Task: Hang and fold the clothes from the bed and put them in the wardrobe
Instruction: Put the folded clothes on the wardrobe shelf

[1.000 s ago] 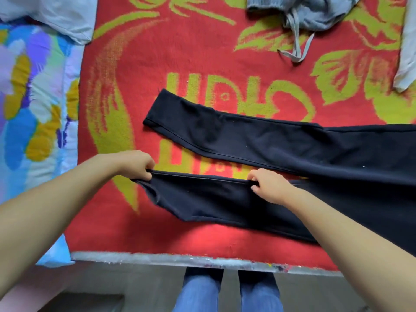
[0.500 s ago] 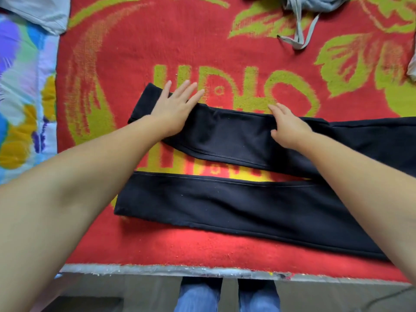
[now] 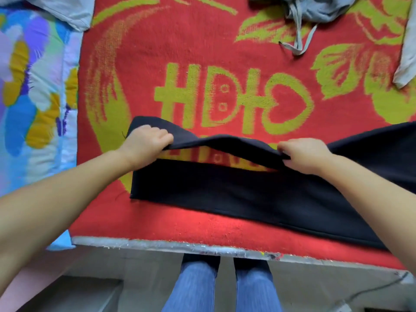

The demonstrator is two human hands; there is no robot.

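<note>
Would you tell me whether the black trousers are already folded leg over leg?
Not yet: both hands hold the far leg lifted; the near leg lies flat, uncovered.

The red blanket (image 3: 202, 52) bears large yellow-green characters resembling "HDIO", partly covered below.

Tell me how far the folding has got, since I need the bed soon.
Early. Done: the near leg of the black trousers lies flat on the red blanket. In hand: the left hand and right hand grip the far leg, lifted above the near one. Left: finishing this fold, the grey drawstring garment, pale clothes at both edges, and any wardrobe trip.
</note>
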